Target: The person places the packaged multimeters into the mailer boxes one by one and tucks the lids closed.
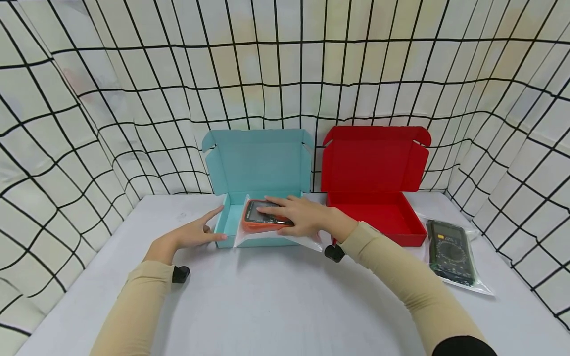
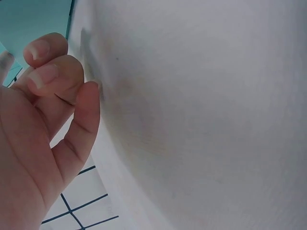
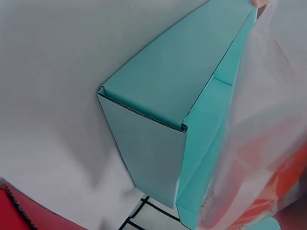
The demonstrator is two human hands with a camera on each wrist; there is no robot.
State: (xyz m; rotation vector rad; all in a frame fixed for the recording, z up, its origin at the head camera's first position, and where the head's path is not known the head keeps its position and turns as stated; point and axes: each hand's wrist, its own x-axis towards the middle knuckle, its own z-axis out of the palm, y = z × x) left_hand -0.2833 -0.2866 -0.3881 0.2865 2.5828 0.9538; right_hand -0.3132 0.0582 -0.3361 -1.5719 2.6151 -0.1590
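Observation:
An orange digital multimeter [image 1: 255, 227] in a clear plastic bag [image 1: 242, 238] is tilted over the open teal box [image 1: 229, 217]. My right hand [image 1: 307, 217] grips it from above on its right side, fingers spread across its dark face. In the right wrist view the bagged multimeter [image 3: 268, 199] overlaps the box's inside, beside the teal front wall [image 3: 172, 72]. At the box's left side is my left hand [image 1: 191, 235], index finger and thumb stretched out to the wall and front corner. Its other fingers [image 2: 57, 76] are bent in the left wrist view.
An open red box [image 1: 378, 217] stands to the right of the teal one, both lids [image 1: 260, 160] raised at the back. A dark multimeter [image 1: 451, 252] in a clear bag lies at the far right. White walls with a black grid surround the white table [image 1: 276, 306].

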